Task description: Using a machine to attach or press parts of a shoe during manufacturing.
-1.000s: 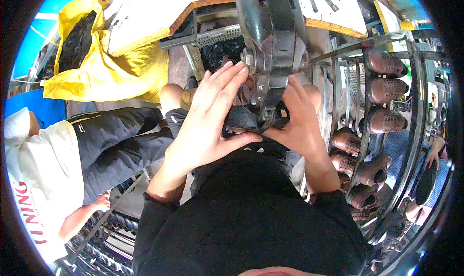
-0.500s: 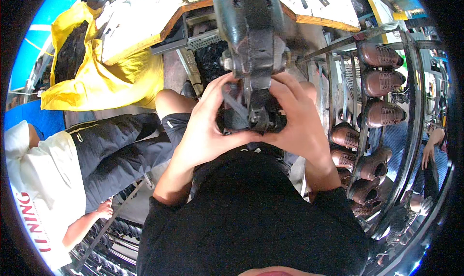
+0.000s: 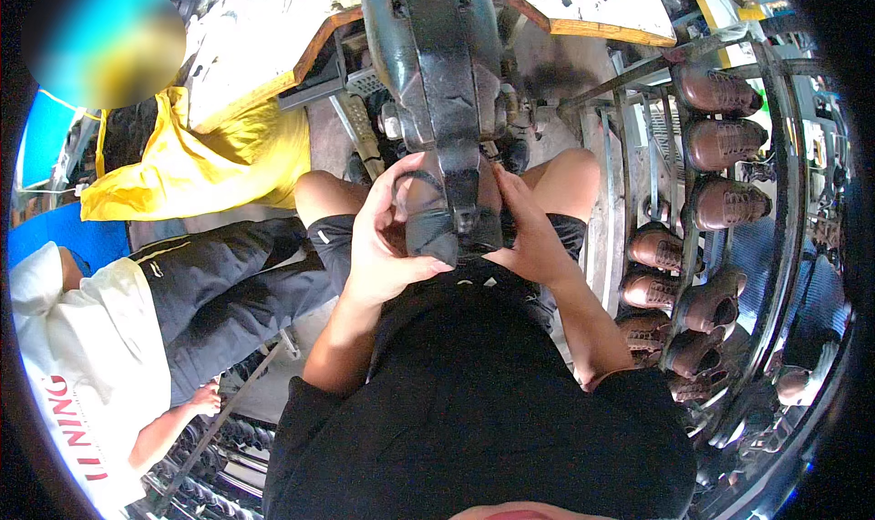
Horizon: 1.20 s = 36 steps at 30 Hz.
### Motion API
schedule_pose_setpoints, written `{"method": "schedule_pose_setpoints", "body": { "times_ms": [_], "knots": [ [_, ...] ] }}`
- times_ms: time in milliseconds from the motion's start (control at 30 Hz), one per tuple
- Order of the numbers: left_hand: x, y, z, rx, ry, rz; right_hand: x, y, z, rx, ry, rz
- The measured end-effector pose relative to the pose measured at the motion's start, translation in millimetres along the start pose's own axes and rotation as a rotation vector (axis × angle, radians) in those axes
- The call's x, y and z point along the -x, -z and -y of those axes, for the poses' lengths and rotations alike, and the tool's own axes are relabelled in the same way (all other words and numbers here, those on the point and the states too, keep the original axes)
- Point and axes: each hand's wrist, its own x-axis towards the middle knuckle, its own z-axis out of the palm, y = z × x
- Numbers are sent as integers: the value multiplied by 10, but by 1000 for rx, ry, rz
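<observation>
Both hands, the left hand (image 3: 387, 247) and the right hand (image 3: 529, 237), clamp a dark shoe piece (image 3: 437, 233) from either side under the black machine arm (image 3: 447, 92), above the lap. Fingers so near the arm could get pinched if the piece slips.

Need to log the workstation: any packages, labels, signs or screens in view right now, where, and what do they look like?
No packages, signs or screens show.
Printed lettering: red, on the white shirt of a person at lower left.
Both hands, left hand and right hand, hold a dark shoe part under the black machine head; no label visible on either.
</observation>
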Motion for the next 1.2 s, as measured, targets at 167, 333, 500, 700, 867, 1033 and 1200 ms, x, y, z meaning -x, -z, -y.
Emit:
{"method": "schedule_pose_setpoints", "body": {
  "times_ms": [167,333,500,700,867,1033,1200],
  "knots": [
    [163,112,97,32,-39,-81,-77,91,168,59,46,171],
    [139,131,64,-117,-1,-1,-37,89,-32,55,-4,201],
    [-22,-137,-228,-192,92,181,13,-1,-247,-313,-178,104],
    [-12,479,108,-486,-73,76,335,-185,-770,-155,-345,72],
    [9,647,-1649,-523,-719,-571,141,-320,-661,-95,-258,165],
    [-234,1230,-3576,-524,-969,-730,-52,-434,-447,-123,-206,189],
    [-138,1266,-3223,-929,-659,-750,-3,-528,-430,-72,-193,205]
  ]
}}
